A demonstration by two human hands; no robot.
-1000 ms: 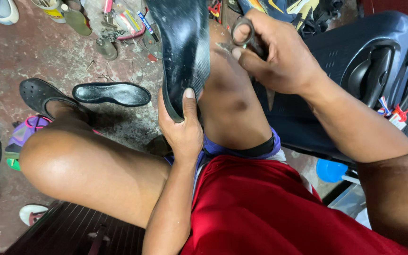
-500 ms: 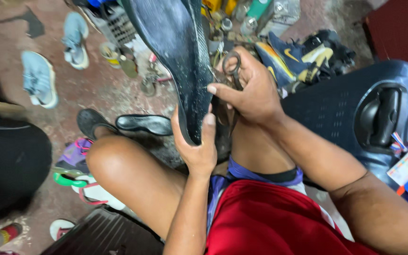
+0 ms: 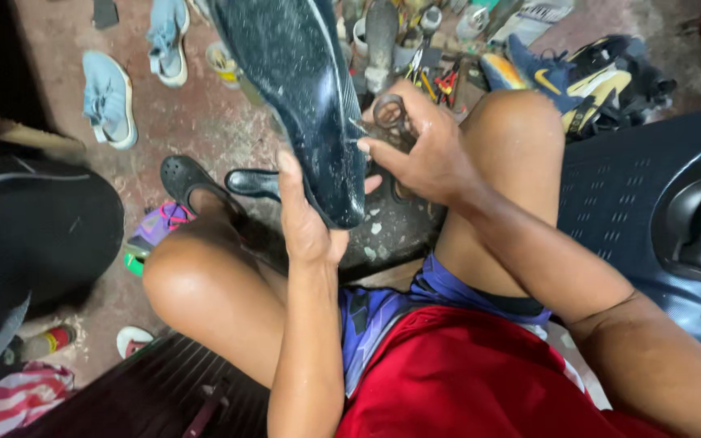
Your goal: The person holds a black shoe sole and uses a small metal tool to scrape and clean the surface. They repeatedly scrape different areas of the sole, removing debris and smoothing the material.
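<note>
The left hand (image 3: 306,219) holds a dark shoe sole (image 3: 302,89) upright while the right hand (image 3: 423,154) apparently grips scissors (image 3: 391,113) against it.

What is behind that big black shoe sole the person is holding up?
Behind the black sole lie a tool clutter and the stained floor. The left hand grips its lower end; the right hand holds scissors at its edge. Whatever lies directly behind it is covered.

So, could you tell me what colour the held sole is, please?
Black sole, speckled pale; head view.
</note>
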